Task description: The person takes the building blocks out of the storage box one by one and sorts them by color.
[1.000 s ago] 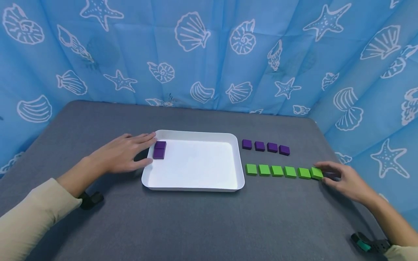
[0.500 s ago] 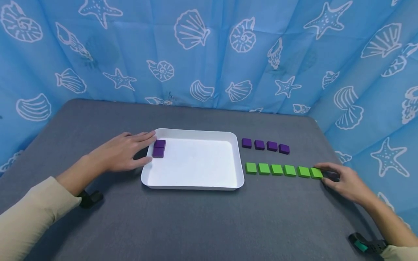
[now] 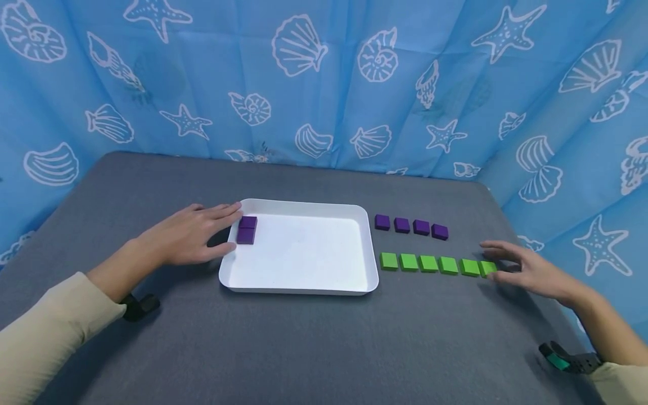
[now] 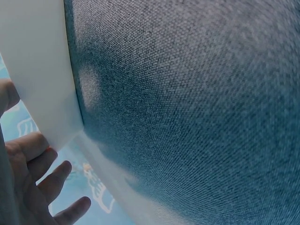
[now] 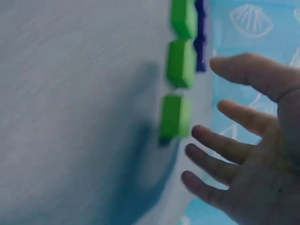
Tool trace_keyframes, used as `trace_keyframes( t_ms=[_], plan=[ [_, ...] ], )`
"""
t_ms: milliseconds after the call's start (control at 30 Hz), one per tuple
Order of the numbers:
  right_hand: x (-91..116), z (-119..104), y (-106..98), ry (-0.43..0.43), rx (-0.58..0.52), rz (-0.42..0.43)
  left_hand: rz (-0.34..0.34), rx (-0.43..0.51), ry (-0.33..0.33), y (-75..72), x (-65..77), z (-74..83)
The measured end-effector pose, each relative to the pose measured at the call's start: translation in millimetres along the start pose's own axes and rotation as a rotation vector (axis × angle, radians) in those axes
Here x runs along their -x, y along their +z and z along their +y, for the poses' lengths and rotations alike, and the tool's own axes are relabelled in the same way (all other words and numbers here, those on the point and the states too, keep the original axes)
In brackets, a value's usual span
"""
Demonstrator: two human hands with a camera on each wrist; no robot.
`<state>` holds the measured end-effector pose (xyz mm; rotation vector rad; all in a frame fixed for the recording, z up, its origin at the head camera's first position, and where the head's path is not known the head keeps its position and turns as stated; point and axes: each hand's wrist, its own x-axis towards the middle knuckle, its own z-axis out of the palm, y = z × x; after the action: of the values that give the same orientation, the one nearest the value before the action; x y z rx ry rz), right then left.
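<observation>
A white tray (image 3: pixel 309 247) lies on the grey table, with two purple blocks (image 3: pixel 246 236) side by side near its left wall. My left hand (image 3: pixel 189 236) rests at the tray's left rim, fingers extended; the left wrist view shows fingertips (image 4: pixel 35 145) touching the rim. At the right end of a row of several green blocks (image 3: pixel 428 264), my right hand (image 3: pixel 529 273) hovers with fingers spread and holds nothing. Its thumb partly covers the end green block (image 3: pixel 487 267) in the head view. The right wrist view shows that block (image 5: pixel 173 117) apart from the fingers.
Behind the green row stands a row of several purple blocks (image 3: pixel 401 225), right of the tray. A blue curtain (image 3: pixel 344 84) with white shells and starfish hangs along the table's (image 3: pixel 324 343) back and right sides.
My right hand has let go of the end green block and spread its fingers, rising slightly and shifting left over it. The left hand and tray have stayed put.
</observation>
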<state>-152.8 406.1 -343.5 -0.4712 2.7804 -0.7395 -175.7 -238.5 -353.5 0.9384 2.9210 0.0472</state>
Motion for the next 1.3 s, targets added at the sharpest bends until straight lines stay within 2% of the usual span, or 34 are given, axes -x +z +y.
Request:
trace_keyframes(
  t_ms=[133,233,467,600,733,1000,1300],
  plan=[
    [-15.5,-23.3,-8.1,-0.042,0.014,0.088,0.007,0.0,0.004,0.1,1.1,-0.8],
    [-29.9,-45.2,-12.7,-0.099,-0.019,0.13,0.009,-0.002,0.005,0.4,0.8,-0.7],
    [-69.6,-105.5,-14.3,-0.221,-0.081,0.065,0.0,0.007,0.001,0.5,-0.6,-0.1],
    [-92.1,-139.9,-11.8,-0.248,-0.107,0.004,0.004,0.006,0.006,-0.1,-1.0,-0.2],
    [-113.0,-168.1,-0.7,-0.286,-0.154,-0.041,0.001,0.008,0.006,-0.6,-0.5,-0.2],
    [-151.0,-213.6,30.3,-0.347,-0.18,-0.071,0.002,0.01,0.0,-0.3,0.4,-0.2],
    [-182.7,-246.7,60.0,-0.397,-0.224,-0.151,0.007,0.021,-0.007,0.0,0.7,0.0]
  ],
)
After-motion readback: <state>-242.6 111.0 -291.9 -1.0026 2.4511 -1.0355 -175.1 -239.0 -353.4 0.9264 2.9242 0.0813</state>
